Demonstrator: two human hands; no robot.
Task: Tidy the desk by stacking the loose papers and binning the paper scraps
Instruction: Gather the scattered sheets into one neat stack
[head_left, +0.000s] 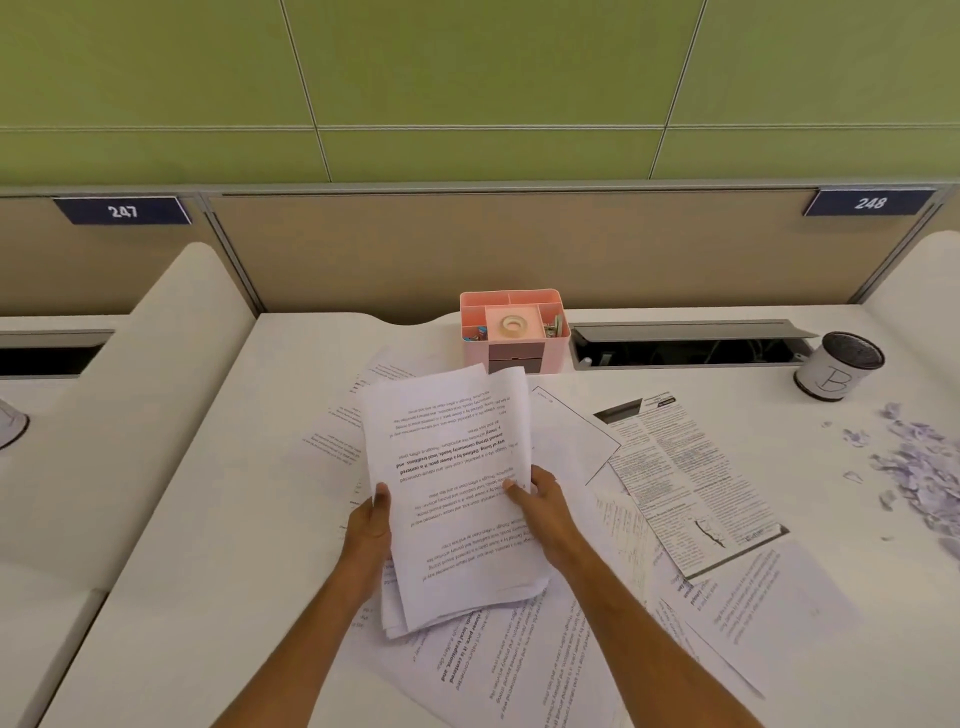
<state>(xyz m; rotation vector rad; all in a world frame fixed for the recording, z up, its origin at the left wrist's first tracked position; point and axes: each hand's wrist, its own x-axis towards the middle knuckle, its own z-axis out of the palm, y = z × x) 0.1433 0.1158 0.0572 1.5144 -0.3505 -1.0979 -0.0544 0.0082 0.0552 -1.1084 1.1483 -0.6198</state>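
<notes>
Right now both hands hold a stack of papers (449, 499) lifted over the middle of the desk (208, 519). At the stack's left edge the left hand (370, 525) grips it, thumb lying on the top sheet while the other fingers are hidden underneath. On the right edge the right hand (540, 512) pinches it the same way, thumb on top, fingers curled behind. More loose sheets (519, 665) lie spread on the desk under and around the stack, with a printed leaflet (691, 478) to the right. Paper scraps (914, 462) lie heaped near the desk's right edge, beside a small bin (836, 371) marked B. Behind the stack stands a pink organiser (511, 330).
</notes>
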